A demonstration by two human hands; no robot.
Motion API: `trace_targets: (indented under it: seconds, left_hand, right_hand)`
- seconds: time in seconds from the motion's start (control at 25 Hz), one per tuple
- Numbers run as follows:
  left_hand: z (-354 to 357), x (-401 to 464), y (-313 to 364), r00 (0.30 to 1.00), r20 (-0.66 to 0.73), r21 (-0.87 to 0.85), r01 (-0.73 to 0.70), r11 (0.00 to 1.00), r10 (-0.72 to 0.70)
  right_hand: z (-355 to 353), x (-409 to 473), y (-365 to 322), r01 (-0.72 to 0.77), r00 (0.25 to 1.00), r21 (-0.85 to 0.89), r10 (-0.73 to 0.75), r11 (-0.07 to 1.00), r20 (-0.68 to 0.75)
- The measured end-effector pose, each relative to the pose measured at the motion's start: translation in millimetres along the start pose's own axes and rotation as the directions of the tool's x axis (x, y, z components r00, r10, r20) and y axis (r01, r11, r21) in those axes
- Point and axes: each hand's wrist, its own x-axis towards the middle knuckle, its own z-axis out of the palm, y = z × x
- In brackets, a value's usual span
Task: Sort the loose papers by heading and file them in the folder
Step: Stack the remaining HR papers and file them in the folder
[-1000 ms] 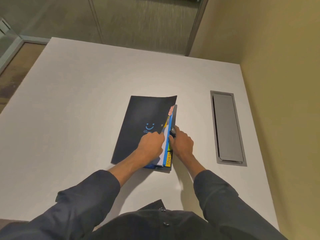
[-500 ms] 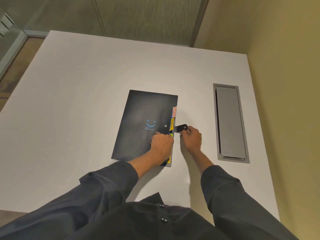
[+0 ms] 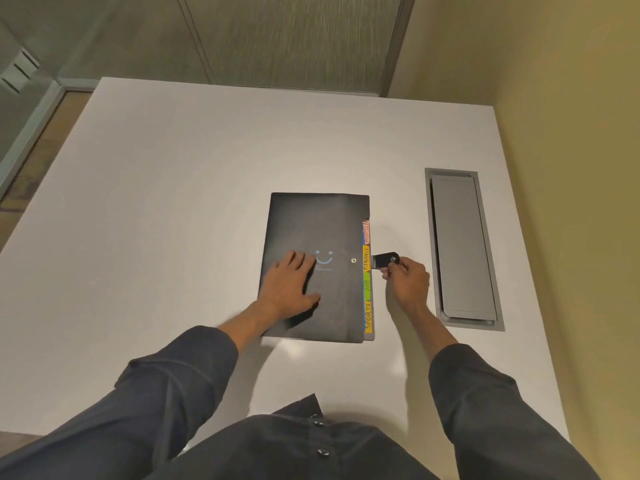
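A black folder (image 3: 322,223) with a blue smiley lies closed on the white table (image 3: 173,220). Coloured index tabs (image 3: 367,278) marked ADMIN, FINANCE, HR and SPORTS stick out along its right edge. My left hand (image 3: 289,285) rests flat on the cover, fingers spread. My right hand (image 3: 407,278) pinches the black snap strap (image 3: 386,260), which extends to the right of the folder. The snap stud (image 3: 353,260) on the cover is uncovered. No loose papers are in view.
A grey cable hatch (image 3: 462,247) is set into the table right of the folder. A yellow wall (image 3: 571,202) runs close along the table's right side. Glass panels stand beyond the far edge.
The folder cover went from lifted to flat. My left hand slid left from the tab edge onto the middle of the cover. My right hand pulled the strap out to the right.
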Motion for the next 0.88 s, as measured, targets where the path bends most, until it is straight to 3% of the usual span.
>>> trace_targets:
  seconds: [0.16, 0.36, 0.56, 0.88]
  left_hand:
    - [13.1, 1.5, -22.5, 0.979, 0.197, -0.01, 0.053, 0.999, -0.05]
    - [14.5, 10.0, -22.7, 0.978, 0.208, -0.05, 0.043, 0.998, -0.032]
    - [18.4, 10.1, -29.8, 0.971, 0.238, -0.025, 0.013, 1.0, -0.007]
    - [18.2, 12.7, -30.7, 0.971, 0.237, -0.029, 0.009, 1.0, -0.002]
  right_hand:
    - [-5.4, -9.5, -5.8, 0.142, 0.989, -0.093, -0.145, 0.985, -0.02]
    - [6.0, -22.4, -24.1, 0.294, 0.953, -0.281, -0.302, 0.914, 0.015]
    - [25.9, -18.1, -15.6, 0.43, 0.892, -0.525, -0.435, 0.735, 0.121]
    - [44.1, -21.6, 0.5, 0.503, 0.843, -0.641, -0.494, 0.58, 0.214]
